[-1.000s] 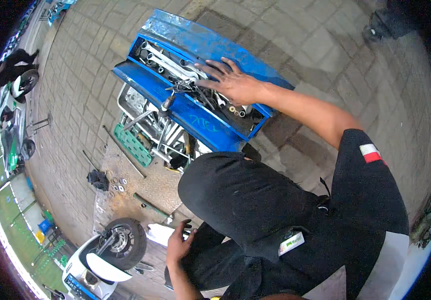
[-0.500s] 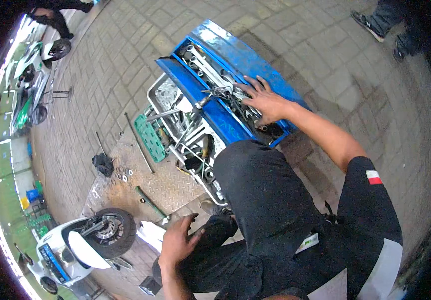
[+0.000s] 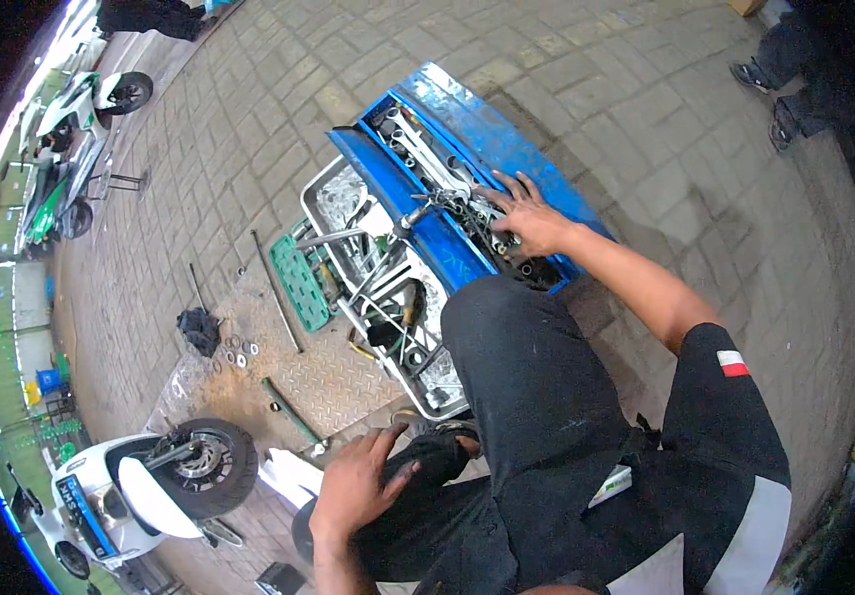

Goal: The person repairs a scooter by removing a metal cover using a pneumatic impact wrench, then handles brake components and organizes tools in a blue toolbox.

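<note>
My right hand [image 3: 534, 223] is over the open blue toolbox [image 3: 512, 124], its fingers spread. The index finger and thumb dip among the sockets and small metal tools inside, and no held tool shows between them. Long combination wrenches [image 3: 419, 142] lie in the same compartment, beyond my fingers. A ratchet-like tool [image 3: 412, 218] rests across the box's near lid flap. My left hand [image 3: 356, 488] hovers above my bent leg with its fingers apart and nothing in it. Next to the toolbox stands a white metal tray [image 3: 313, 188] full of assorted tools.
A green perforated tray [image 3: 298, 288], a long rod [image 3: 277, 293], several washers [image 3: 241, 359], a dark cloth [image 3: 199, 330] and a green tube [image 3: 290, 409] lie to the left. A white scooter [image 3: 100, 486] stands at lower left, more scooters [image 3: 65, 164] farther off. A person's legs [image 3: 794, 79] are at upper right.
The view has shifted a little. My right hand stays at the toolbox with its fingers slightly re-spread. My left hand stays over my leg, its fingers a bit more stretched.
</note>
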A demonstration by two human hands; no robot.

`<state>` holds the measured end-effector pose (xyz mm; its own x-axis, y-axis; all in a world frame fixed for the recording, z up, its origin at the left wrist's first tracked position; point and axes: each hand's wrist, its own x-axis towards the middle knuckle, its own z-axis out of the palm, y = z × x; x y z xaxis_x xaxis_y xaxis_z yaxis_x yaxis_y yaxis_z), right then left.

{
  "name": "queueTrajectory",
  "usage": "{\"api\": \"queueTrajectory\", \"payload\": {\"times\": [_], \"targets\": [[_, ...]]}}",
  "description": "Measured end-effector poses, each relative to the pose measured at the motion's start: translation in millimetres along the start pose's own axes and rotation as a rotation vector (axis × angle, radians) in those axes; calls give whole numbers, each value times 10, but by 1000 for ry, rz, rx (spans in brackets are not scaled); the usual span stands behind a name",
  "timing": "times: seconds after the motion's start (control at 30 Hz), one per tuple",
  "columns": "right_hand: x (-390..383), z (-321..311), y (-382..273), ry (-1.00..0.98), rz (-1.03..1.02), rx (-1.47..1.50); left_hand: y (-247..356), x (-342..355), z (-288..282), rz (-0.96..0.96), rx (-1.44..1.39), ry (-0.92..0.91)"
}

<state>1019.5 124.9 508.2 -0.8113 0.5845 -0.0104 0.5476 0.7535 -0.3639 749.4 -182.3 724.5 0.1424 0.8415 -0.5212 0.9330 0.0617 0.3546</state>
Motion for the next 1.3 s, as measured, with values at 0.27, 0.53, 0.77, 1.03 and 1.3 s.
{"api": "queueTrajectory", "payload": {"times": [0.27, 0.53, 0.77, 1.03, 1.3], "targets": [[-210, 326, -175, 91, 131, -134, 76, -52, -42, 72, -8, 7], [-287, 377, -233, 89, 72, -225, 84, -144, -113, -14, -36, 13], [-251, -214, -464, 339, 207, 415, 53, -37, -99, 69, -99, 318], [-548, -820, -2291, 61, -213, 1494, 55, 101, 89, 439, -209, 754], [-602, -589, -2419, 138, -440, 1601, 2, 71, 258, 491, -409, 873]]}}
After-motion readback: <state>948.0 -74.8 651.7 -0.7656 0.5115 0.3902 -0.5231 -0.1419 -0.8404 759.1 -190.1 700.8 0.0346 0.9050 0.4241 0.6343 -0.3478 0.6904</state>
